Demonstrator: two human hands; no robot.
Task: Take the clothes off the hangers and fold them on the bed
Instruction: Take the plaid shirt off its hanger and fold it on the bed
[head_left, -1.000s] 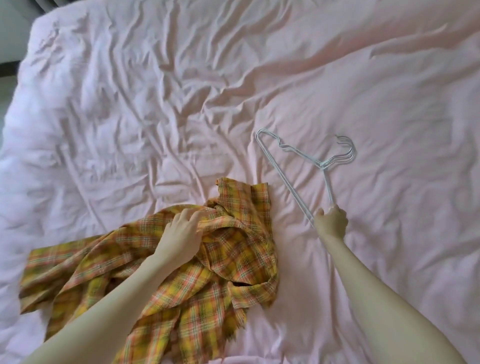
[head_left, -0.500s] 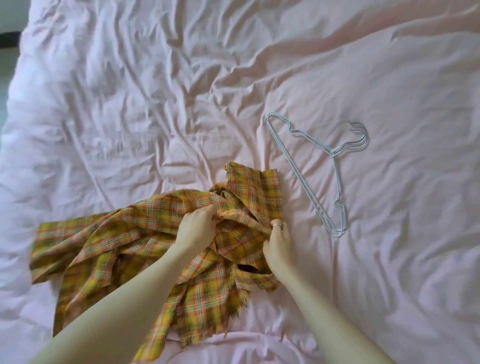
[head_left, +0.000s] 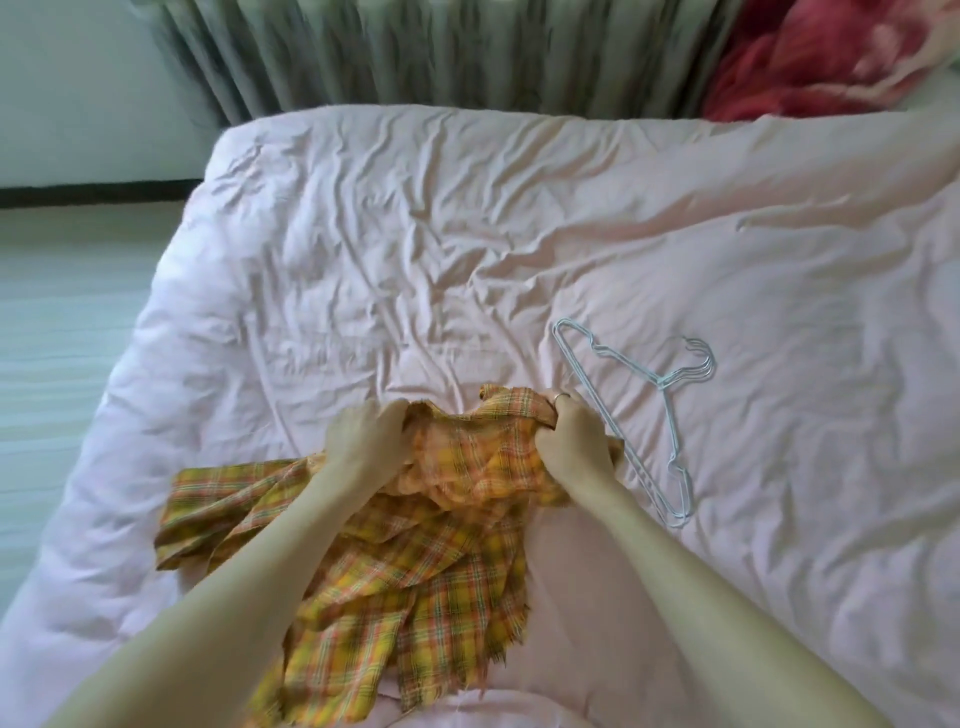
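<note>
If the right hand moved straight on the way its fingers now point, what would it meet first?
Probably the hangers: the right hand, gripping the shirt, points up-bed and the nearest wire passes just beyond its knuckles; depth is unclear.

On the bed (head_left: 363, 218) before you the shirt (head_left: 415, 561) lies at six o'clock, your left hand (head_left: 363, 436) and right hand (head_left: 571, 441) gripping its far edge. The hangers (head_left: 670, 415) (stacked) lie just beside it at three o'clock.

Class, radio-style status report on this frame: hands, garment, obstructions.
Left hand and right hand both grip plaid shirt. Shirt bunched on bed. Hangers beside right hand.
</note>
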